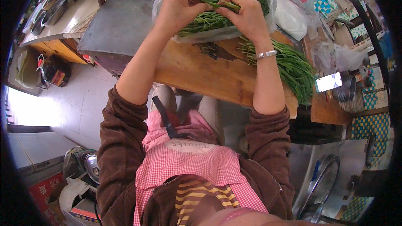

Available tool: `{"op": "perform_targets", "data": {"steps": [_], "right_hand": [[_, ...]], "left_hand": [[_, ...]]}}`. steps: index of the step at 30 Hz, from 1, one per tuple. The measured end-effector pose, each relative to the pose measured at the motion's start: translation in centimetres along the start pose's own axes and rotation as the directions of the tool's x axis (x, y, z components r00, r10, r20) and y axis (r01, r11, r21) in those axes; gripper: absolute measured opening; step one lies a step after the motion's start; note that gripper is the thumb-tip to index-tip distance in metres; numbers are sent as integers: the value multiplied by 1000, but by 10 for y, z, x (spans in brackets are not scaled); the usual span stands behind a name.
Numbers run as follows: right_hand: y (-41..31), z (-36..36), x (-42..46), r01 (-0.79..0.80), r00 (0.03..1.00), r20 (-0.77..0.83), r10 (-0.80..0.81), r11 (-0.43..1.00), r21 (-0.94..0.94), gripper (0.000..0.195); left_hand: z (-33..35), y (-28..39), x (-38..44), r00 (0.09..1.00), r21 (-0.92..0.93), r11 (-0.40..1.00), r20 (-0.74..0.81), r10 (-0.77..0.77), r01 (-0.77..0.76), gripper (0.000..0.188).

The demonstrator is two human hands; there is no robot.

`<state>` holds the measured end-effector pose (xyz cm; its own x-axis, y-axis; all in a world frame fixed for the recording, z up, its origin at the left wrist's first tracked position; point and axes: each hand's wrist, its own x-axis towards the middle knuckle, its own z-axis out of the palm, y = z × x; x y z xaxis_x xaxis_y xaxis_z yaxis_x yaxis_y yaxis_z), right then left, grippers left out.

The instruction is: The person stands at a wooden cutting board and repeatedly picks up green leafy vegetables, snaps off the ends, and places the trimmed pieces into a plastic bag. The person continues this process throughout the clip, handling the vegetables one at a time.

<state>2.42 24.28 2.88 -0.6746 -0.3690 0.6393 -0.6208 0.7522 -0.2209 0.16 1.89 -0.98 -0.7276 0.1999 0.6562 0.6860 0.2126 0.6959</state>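
Both hands meet over a clear plastic bag (216, 36) filled with long green leafy stalks (207, 20), which look like garlic chives. Between the fingertips of my left hand (185, 4) and my right hand (243, 12) are a few of these stalks, pinched by both at once. A second bunch of the chives (289, 62) lies on the wooden board (204, 66), partly under my right forearm. Its stalk ends point left, and its leaves spread over the board's right side. My right wrist wears a metal bracelet (266, 54).
Left of the board is a dark grey stovetop or counter surface (116, 18). A lit phone (328, 82) stands at the right, beside plastic bags (339, 56). Metal bowls (55, 11) sit on the far left counter. On the floor is a dark jug (55, 70) with a red cap.
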Motion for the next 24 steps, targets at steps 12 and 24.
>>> {"op": "perform_targets", "data": {"steps": [12, 24], "right_hand": [[6, -10, -2, -108, 994, 0, 109, 979, 171, 30], [-3, 3, 1, -8, 997, -71, 24, 978, 207, 24]], "left_hand": [[1, 5, 3, 999, -112, 994, -33, -20, 16, 31], [1, 8, 1, 998, -40, 998, -42, -54, 52, 14]]}}
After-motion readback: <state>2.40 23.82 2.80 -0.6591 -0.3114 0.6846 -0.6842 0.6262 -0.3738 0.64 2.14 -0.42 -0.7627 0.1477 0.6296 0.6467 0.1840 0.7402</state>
